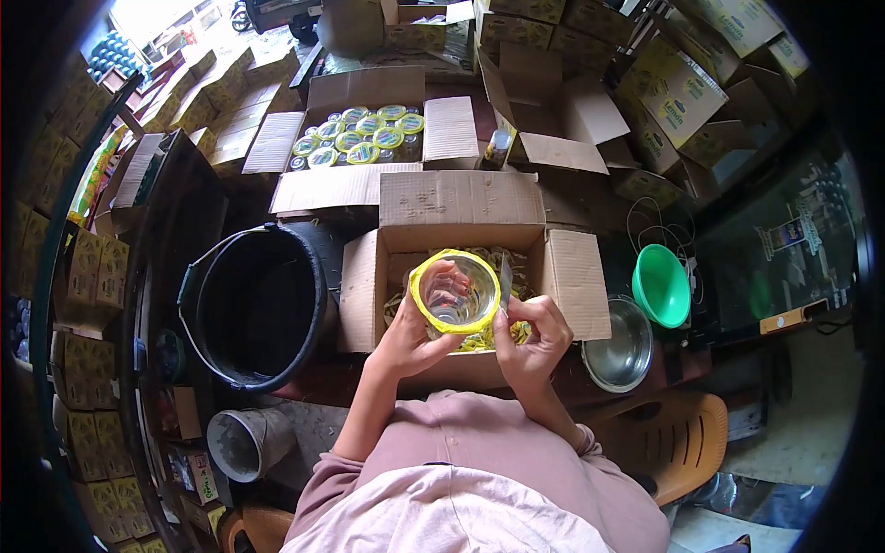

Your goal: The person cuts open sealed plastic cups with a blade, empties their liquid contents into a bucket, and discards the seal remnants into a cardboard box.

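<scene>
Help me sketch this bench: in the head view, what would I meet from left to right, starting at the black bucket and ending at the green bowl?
Black bucket → yellow-rimmed clear container → right hand → metal bowl → green bowl.

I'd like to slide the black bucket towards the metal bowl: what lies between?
In the head view, an open cardboard box lies between the black bucket and metal bowl, the yellow-rimmed cup held over it.
</scene>
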`<state>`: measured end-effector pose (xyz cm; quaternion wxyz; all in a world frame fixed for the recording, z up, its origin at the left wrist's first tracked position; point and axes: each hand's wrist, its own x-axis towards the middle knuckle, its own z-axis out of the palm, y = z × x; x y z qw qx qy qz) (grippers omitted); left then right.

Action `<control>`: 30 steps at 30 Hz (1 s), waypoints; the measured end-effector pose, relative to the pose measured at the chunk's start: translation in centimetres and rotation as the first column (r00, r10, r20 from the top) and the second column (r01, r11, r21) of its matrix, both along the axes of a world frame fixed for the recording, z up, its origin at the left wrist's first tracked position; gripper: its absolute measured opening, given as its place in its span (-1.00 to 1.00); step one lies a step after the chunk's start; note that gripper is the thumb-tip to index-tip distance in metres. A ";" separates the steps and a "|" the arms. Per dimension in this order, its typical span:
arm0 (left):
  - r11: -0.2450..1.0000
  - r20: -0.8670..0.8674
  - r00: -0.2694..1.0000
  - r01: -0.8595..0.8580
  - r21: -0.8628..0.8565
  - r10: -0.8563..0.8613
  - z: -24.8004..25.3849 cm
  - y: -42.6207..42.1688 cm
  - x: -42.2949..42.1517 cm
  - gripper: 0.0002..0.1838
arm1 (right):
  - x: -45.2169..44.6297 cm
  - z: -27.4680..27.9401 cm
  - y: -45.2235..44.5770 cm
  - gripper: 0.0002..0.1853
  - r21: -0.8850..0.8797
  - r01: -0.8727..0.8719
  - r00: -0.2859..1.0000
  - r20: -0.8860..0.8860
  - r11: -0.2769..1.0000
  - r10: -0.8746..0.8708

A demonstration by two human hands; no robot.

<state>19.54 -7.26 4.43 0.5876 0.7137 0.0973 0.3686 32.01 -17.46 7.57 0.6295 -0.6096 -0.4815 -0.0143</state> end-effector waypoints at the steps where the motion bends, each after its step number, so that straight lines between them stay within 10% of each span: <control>1: 1.000 0.005 1.000 0.005 0.018 -0.005 -0.2 0.0 0.0 -0.16 | 0.0 0.0 0.0 -0.81 0.003 -0.006 1.000 0.012 1.000 0.006; 14: 0.972 -0.019 0.994 -0.098 0.213 0.104 0.0 -0.3 0.2 -0.13 | 1.3 0.7 0.3 -0.79 0.017 -0.182 0.978 -0.096 0.983 0.183; 20: 0.993 0.050 0.996 0.081 -0.089 -0.077 -1.1 0.0 0.0 -0.19 | 1.8 1.1 0.0 -0.80 -0.014 -0.257 0.955 -0.158 0.966 0.252; 30: 0.999 -0.042 0.999 0.032 0.005 -0.032 0.7 -0.7 -0.3 -0.22 | 1.7 1.6 0.1 -0.82 -0.072 -0.217 0.969 -0.133 0.974 0.206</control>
